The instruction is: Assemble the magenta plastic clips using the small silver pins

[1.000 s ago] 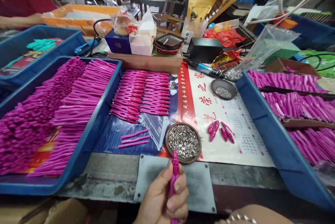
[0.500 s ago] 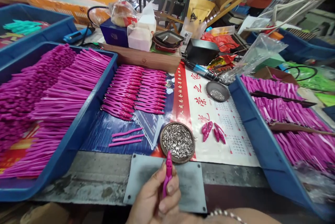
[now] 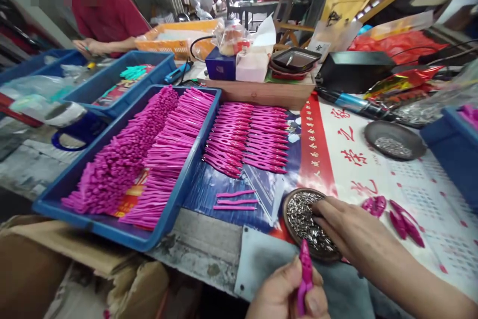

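My left hand (image 3: pixel 287 291) is closed around a magenta plastic piece (image 3: pixel 305 271), its narrow pointed end up and small holes near the tip. My right hand (image 3: pixel 345 229) reaches from the right into a round bowl (image 3: pixel 287 214) of small shiny metal pieces (image 3: pixel 306 207). Its fingers are bent together among them; whatever is between the fingertips is hidden. Left of the bowl lie three thin magenta sticks (image 3: pixel 235 200). Beyond those, two columns of magenta pieces (image 3: pixel 248 137) lie side by side. To the bowl's right are a few short magenta pieces (image 3: pixel 407 224).
A blue tray (image 3: pixel 174 209) of magenta sticks stands left; another blue bin (image 3: pixel 451 147) stands right. A dark dish (image 3: pixel 420 145) holds small metal bits. A wooden strip (image 3: pixel 261 92) crosses the back. A mug (image 3: pixel 80 127) and a co-worker in a red shirt (image 3: pixel 115 15) are at far left.
The view has turned left, bringing the co-worker and mug into sight. My right hand has come into the bowl of metal pieces. My left hand still holds the magenta piece.
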Tool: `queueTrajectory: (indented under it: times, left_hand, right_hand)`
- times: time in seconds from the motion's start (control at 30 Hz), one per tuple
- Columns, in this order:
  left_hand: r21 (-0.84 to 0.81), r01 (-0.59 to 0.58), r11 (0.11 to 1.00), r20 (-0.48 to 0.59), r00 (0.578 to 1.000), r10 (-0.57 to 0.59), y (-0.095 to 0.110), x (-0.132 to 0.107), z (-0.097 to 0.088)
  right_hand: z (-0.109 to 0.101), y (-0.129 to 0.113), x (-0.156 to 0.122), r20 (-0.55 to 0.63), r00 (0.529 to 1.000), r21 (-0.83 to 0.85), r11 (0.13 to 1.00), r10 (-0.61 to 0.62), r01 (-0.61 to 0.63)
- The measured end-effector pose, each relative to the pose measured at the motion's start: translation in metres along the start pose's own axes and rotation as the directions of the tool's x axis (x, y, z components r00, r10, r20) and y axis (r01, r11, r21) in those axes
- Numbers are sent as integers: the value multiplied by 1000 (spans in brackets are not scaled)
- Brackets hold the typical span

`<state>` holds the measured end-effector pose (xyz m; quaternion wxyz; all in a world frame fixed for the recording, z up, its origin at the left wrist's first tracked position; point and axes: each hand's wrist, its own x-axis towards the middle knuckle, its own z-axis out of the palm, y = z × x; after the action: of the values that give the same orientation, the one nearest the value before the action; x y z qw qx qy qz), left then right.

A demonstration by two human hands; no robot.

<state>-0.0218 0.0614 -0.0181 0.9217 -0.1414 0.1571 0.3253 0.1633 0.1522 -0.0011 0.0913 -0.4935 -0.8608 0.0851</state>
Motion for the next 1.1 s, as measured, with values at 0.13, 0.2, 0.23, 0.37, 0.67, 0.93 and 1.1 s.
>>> queueTrajectory:
  times: [0.13, 0.2, 0.23, 0.37, 0.67, 0.93, 1.1]
  left_hand:
    - [-12, 25, 1000, 2, 1000, -25, 2, -2, 0]
    - [-4, 42, 999, 10, 999, -42, 2, -1, -1]
    - [1, 44, 999, 9, 999, -44, 1, 0, -2]
    - [81, -22, 996, -19, 1000, 24, -2, 3, -3]
    - [262, -135, 956, -18, 989, 145, -8, 5, 2]
    - [235, -18, 972, -36, 999, 27, -22, 15, -7]
    - [248, 31, 968, -42, 999, -21, -22, 16, -3]
  right_hand:
    - [-1, 0, 1, 65, 998, 10, 1000, 14, -15]
    - [-4, -1, 0, 36, 999, 28, 999, 15, -16]
    - [-6, -2, 0, 18, 1000, 45, 999, 18, -18]
    - [-15, -8, -4, 5, 998, 206, 976, 69, -68]
    - [-23, -8, -18, 87, 952, 710, 652, 293, -266]
    - [-21, -6, -15, 227, 897, 937, 164, 380, -307]
    - [-20, -6, -17, 314, 877, 940, 13, 365, -342]
